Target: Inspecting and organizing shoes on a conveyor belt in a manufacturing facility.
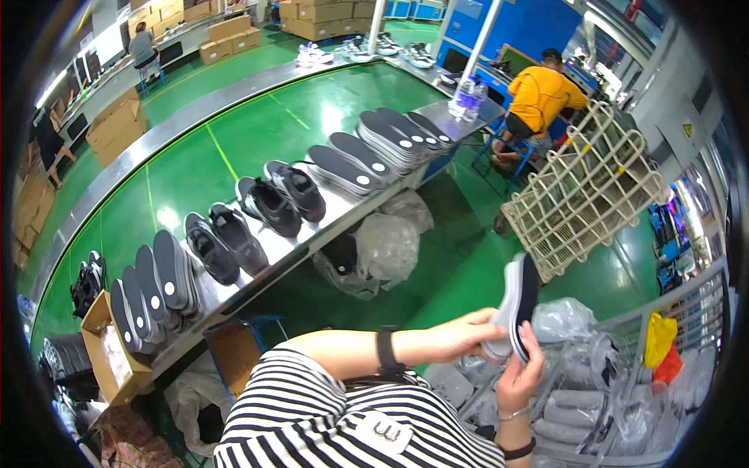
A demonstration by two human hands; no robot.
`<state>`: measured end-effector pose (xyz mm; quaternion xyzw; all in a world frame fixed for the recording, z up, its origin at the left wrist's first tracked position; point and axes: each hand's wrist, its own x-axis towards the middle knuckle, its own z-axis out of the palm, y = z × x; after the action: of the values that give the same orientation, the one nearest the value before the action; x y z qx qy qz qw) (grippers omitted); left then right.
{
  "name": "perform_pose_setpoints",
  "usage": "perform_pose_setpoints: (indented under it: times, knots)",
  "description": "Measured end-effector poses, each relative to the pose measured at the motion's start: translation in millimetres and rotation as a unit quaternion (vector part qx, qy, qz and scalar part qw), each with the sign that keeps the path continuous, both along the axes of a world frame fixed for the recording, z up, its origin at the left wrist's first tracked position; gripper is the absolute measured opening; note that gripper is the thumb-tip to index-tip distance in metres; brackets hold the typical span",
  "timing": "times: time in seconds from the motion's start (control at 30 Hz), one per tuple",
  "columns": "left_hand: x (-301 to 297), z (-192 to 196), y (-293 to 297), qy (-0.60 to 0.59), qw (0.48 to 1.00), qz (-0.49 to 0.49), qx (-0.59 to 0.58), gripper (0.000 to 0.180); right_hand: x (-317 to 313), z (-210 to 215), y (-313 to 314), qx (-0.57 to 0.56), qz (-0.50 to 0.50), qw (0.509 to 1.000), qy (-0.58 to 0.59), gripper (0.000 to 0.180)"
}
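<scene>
I hold a small stack of shoe insoles, dark on one face and pale grey on the other, upright at the right. My left hand grips the pale side near the lower end. My right hand closes round the bottom of the dark side. Just below them, a wire cage cart holds plastic-wrapped bundles of grey insoles. Away to the left, black shoes stand in pairs on the metal ledge beside the green conveyor, between piles of black insoles with white dots.
A tilted cream wire basket stands beyond my hands. Clear plastic bags lie under the ledge. An open cardboard box sits at the ledge's left end. A person in a yellow shirt sits at the far right; water bottles stand nearby.
</scene>
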<state>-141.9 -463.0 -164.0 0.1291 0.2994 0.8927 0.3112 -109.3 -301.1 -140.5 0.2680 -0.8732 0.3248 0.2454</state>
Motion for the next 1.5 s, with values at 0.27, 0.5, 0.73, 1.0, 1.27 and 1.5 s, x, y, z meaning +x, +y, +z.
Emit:
perform_pose_setpoints:
  times: [0.27,0.5,0.73,1.0,1.27,1.5]
  knots:
    - [2.6,-54.8,-226.6,-0.031,0.948,0.284,-0.138,0.044,-134.2,-46.3,-209.2,-0.389,0.148,0.839,-0.351,0.018]
    - [23.8,-47.1,-298.0,-0.052,0.870,0.430,-0.236,0.044,-251.4,-55.2,-318.2,-0.255,0.291,0.915,-0.111,0.017]
    - [7.9,-42.8,-312.2,-0.050,0.770,0.530,-0.352,0.041,-342.6,-133.2,-343.3,0.227,0.268,0.933,-0.084,0.040]
    - [-85.3,-49.7,-305.7,0.085,0.397,0.467,-0.786,0.051,-297.6,-87.8,-361.7,-0.209,0.359,0.611,-0.674,0.041]
    - [-81.8,-47.1,-324.2,0.048,0.409,0.522,-0.747,0.039,-352.0,-107.9,-426.8,-0.101,0.379,0.657,-0.643,0.037]
    - [80.3,-63.8,-386.9,-0.274,0.215,0.651,-0.674,0.012,-384.7,-143.4,-438.1,0.276,0.233,0.883,-0.298,0.066]
